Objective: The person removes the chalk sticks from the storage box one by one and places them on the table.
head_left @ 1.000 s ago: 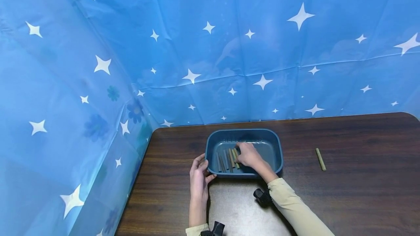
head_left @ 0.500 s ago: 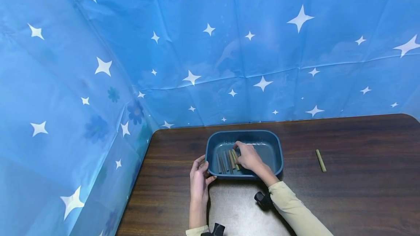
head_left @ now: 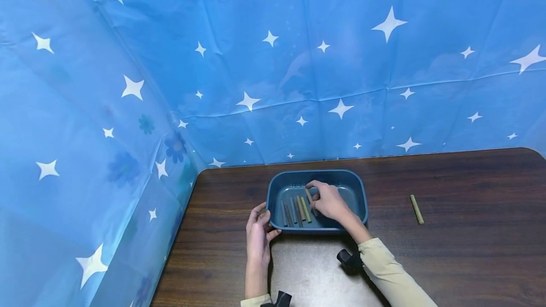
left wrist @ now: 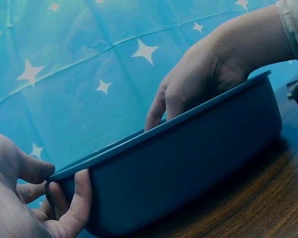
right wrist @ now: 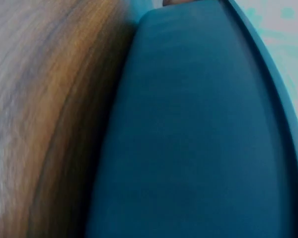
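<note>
A blue rectangular tub (head_left: 316, 230) stands on the table, with a row of several thin grey, brown and yellow-green sticks (head_left: 297, 210) lying in its left half. My left hand (head_left: 258, 238) grips the tub's near left corner; in the left wrist view its thumb and fingers are at the rim. Reaching inside, my right hand (head_left: 330, 202) pinches a brownish stick (head_left: 309, 196) between thumb and fingers, just right of the row. From the left wrist, the tub's wall hides those right fingertips. Only the tub's outer wall (right wrist: 188, 124) fills most of the right wrist view.
One olive-green stick (head_left: 416, 209) lies alone on the dark wooden table (head_left: 477, 240), right of the tub. Behind the table's far edge hangs a blue curtain (head_left: 277, 70) with white stars, which also runs along the left side.
My right hand has shifted slightly right inside the tub, bringing the brownish stick away from the row's right end. The left hand stays at the corner.
</note>
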The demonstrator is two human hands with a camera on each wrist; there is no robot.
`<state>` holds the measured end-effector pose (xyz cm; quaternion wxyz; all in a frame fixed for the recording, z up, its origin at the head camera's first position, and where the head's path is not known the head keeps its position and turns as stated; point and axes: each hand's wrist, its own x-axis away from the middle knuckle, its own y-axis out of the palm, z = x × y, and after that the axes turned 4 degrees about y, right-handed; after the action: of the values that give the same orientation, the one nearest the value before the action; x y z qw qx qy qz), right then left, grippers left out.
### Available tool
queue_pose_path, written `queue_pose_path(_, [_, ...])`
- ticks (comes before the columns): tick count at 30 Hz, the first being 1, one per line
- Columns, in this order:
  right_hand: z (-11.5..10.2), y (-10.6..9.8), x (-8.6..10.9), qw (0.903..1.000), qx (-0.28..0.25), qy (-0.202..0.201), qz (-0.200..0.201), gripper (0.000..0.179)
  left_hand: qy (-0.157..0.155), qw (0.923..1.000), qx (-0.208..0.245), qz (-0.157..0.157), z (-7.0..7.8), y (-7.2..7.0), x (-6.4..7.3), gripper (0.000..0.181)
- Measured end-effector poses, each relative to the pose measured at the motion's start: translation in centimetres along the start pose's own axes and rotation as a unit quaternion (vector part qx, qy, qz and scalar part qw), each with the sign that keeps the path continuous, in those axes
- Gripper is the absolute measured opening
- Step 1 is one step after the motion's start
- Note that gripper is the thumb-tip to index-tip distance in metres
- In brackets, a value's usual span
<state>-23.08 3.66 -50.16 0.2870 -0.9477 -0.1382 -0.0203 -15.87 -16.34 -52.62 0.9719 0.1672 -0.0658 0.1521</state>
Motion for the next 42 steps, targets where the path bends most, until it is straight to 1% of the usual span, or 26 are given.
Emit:
queue_pose_path(6, [0.4,-1.7,0.7,0.9998,-0.018,-0.007,0.011,0.046,0.003,1.0000,-0.002,-0.001,0.1,0.2,0.1,0.037])
queue_pose_path(15, [0.6,-4.5,2.0,0.9990,-0.039,-0.012,0.016,0.047,0.000,0.9999,-0.011,0.002,0.1,0.2,0.2,0.037])
queue_pose_path(23, [0.8,-6.6,3.3,0.9963,-0.079,-0.022,0.027,0.048,0.001,0.9999,-0.010,0.005,-0.1,0.3,0.1,0.037])
queue_pose_path(27, [0.6,-7.7,4.1,0.9950,-0.090,-0.029,0.032,0.049,0.002,0.9999,-0.014,0.005,-0.1,0.3,0.1,0.037])
queue_pose_path(34, [0.8,-9.6,5.4,0.9946,-0.087,-0.024,0.052,0.051,0.001,0.9998,-0.019,0.006,0.0,0.2,0.1,0.038])
queue_pose_path(42, [1.8,-11.7,6.8,0.9944,-0.067,-0.010,0.081,0.051,-0.001,0.9999,-0.012,0.000,0.1,0.2,0.1,0.038])
